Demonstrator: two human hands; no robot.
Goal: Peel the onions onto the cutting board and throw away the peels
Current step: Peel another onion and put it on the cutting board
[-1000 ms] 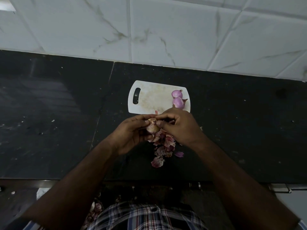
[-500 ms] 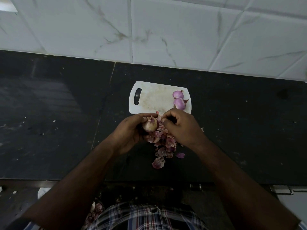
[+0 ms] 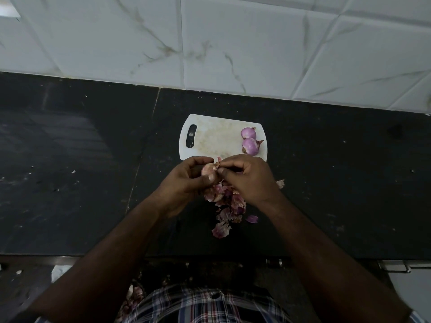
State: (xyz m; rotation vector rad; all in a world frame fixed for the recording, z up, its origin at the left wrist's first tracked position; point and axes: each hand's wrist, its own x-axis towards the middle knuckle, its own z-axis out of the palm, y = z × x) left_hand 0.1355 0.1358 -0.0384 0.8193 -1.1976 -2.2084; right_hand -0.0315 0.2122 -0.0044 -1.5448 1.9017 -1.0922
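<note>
My left hand grips a small pale onion just in front of the white cutting board. My right hand pinches a strip of skin at the onion's tip. Two peeled purple onions lie on the board's right end. A heap of pink onion peels lies on the dark counter under and behind my hands, partly hidden by them.
The black stone counter stretches left and right, with white marble tiles behind it. One loose peel lies right of my right hand. The counter's front edge runs near my body.
My right hand has come back up to the onion and now pinches skin at its tip. My left hand has turned the onion slightly. The board and peeled onions stayed put.
</note>
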